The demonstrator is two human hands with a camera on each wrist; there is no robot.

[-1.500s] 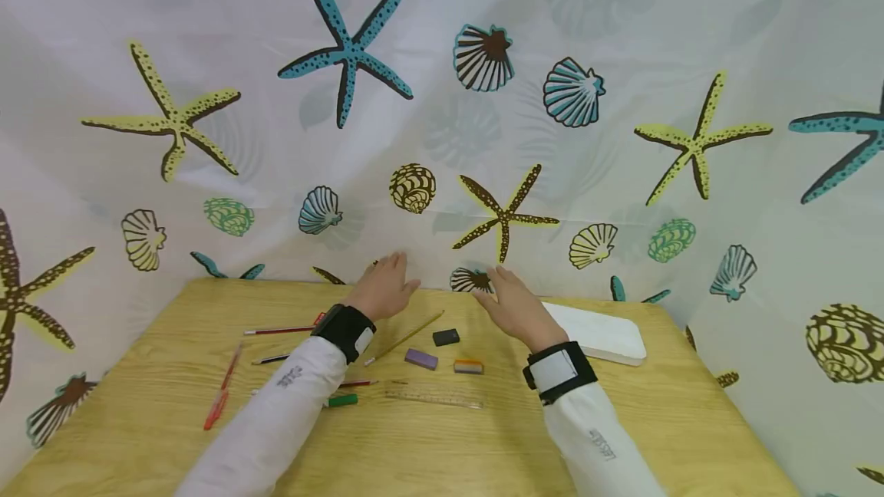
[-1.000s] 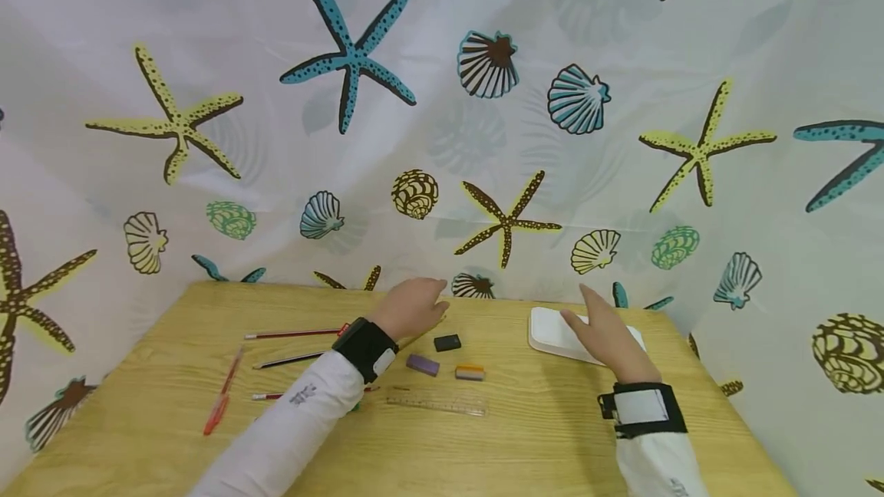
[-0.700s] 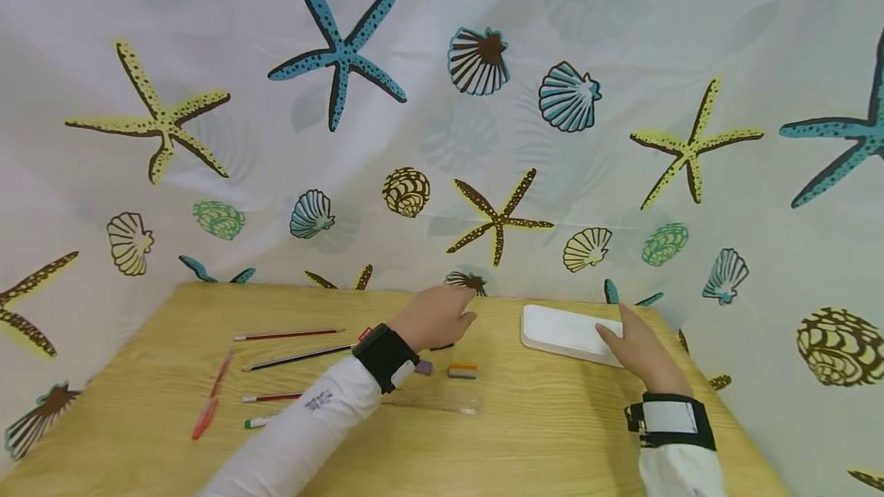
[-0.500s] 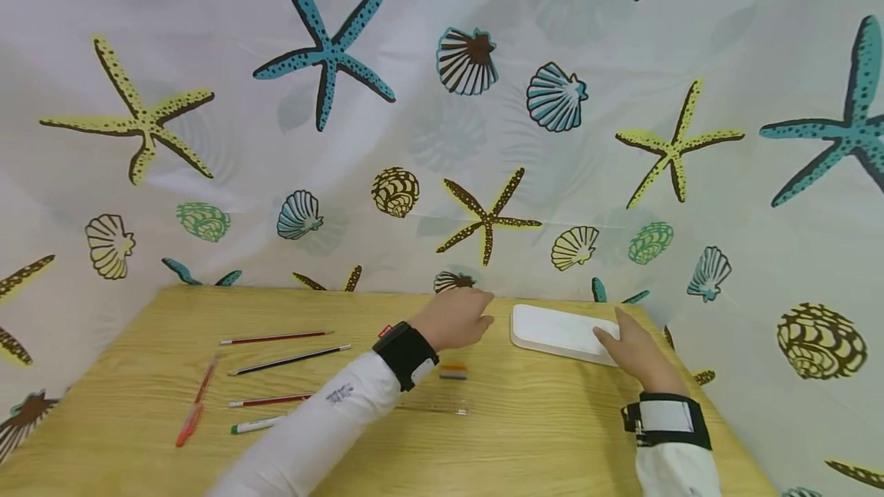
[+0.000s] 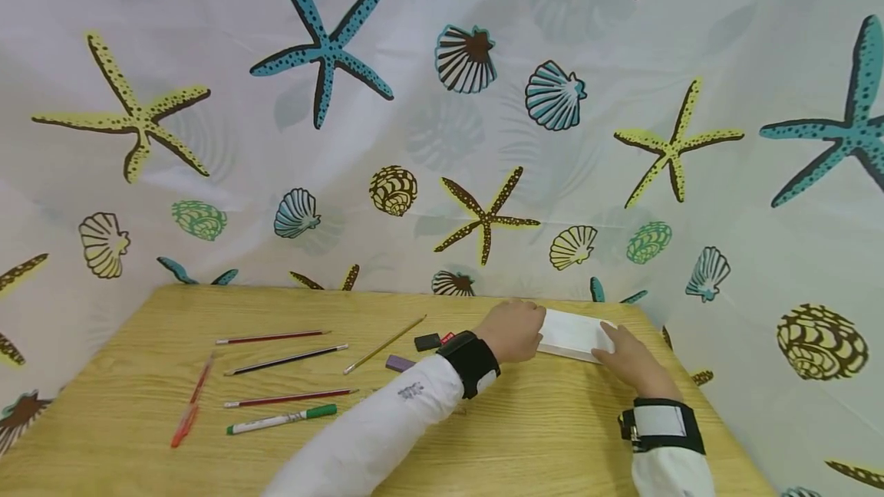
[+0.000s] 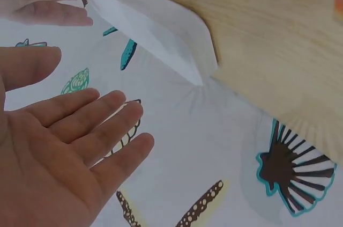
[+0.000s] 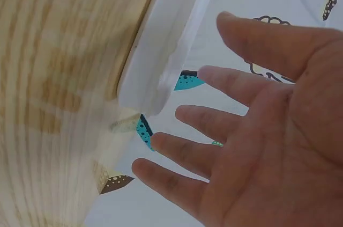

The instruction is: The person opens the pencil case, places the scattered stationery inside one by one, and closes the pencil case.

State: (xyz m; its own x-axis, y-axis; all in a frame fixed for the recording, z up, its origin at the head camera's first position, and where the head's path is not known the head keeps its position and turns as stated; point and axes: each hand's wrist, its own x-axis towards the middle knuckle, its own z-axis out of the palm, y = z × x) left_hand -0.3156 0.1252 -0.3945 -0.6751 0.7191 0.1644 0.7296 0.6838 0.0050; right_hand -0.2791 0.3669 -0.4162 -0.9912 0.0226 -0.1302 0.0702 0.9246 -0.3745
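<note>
"Head view, from the left of the tabletop (image 5: pixel 207 470): red pen (image 5: pixel 193 399), two red pencils (image 5: pixel 273 337), dark pencil (image 5: pixel 286 360), green-capped marker (image 5: pixel 279 419), all lying loose. Further right, yellow pencil (image 5: pixel 384 345), black eraser (image 5: pixel 427 342), purple eraser (image 5: pixel 399 363). None held."

"Noted. Left hand?"

"Left hand (image 5: pixel 512 330) is at the left end of the white box (image 5: pixel 570 334), covering it from above. Left wrist view gives the fingers (image 6: pixel 110 129) as nearly straight, slightly spread, grasping nothing; cloth (image 6: pixel 171 141) shows between them and the box, so contact looks doubtful."

"And the box, how would it handle?"

"Position: flat near the back edge of the tabletop, between both hands. Estimate: stiff shell, fairly light, not very fragile. Smooth faces probably slide under dry fingers (material unconfirmed; plastic is my guess). Contents unknown, so weight might sit unevenly."

"Best hold?"

"Both short ends, I'd judge: fingers low along the bottom edge, thumbs on the near side. Rounded corners would give poor purchase. Keep it level; whether there is a lid cannot be made out."

"Right hand, for completeness?"

"Right hand (image 5: pixel 634 359), at the right end. Right wrist view: fingers (image 7: pixel 185 153) extended and apart, thumb held clear of them, nothing grasped. Head view alone does not settle whether it touches."
</note>
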